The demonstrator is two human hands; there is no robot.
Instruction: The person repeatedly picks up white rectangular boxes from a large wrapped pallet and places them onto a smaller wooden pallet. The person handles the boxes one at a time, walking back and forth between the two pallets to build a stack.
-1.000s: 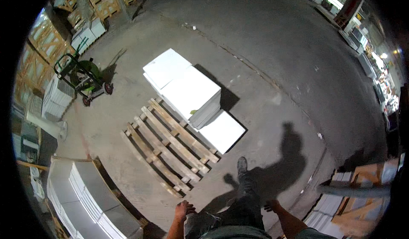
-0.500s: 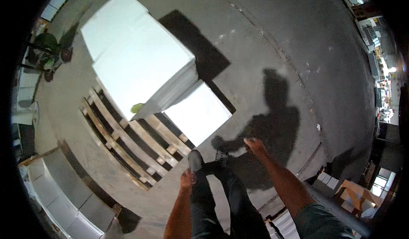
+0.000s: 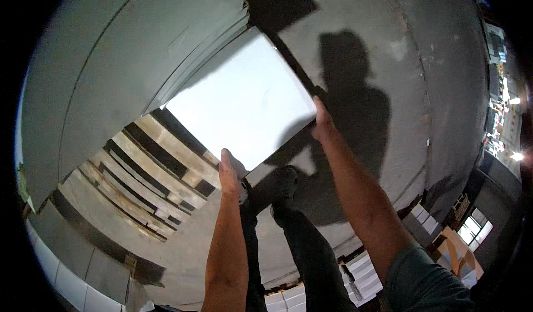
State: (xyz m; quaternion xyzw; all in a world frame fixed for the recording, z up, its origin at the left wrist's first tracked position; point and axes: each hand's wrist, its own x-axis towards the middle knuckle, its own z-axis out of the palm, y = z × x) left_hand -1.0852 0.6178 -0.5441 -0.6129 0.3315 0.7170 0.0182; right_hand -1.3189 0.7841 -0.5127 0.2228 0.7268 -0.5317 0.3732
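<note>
A white box (image 3: pixel 244 95) with a flat, bright top sits low at the pallet's right end, beside a taller stack of white boxes (image 3: pixel 127 40). My left hand (image 3: pixel 229 176) is at its near left corner, thumb pointing up along the side. At the right corner, my right hand (image 3: pixel 321 120) grips the edge with the thumb uppermost. The fingers of both hands are mostly hidden by the box and the hands themselves. Wooden slats of the pallet (image 3: pixel 161 151) show left of my left hand.
My shoe (image 3: pixel 286 181) stands on the concrete floor (image 3: pixel 411 162) just nearer than the box. Grey-white boxes (image 3: pixel 105 267) line the lower left. More white boxes (image 3: pixel 363 278) lie behind my legs. A brown carton (image 3: pixel 455 253) stands at the lower right.
Both hands have reached forward from beside my legs to the low white box's near corners. My view has moved closer and lower, so the tall stack looms larger at the left.
</note>
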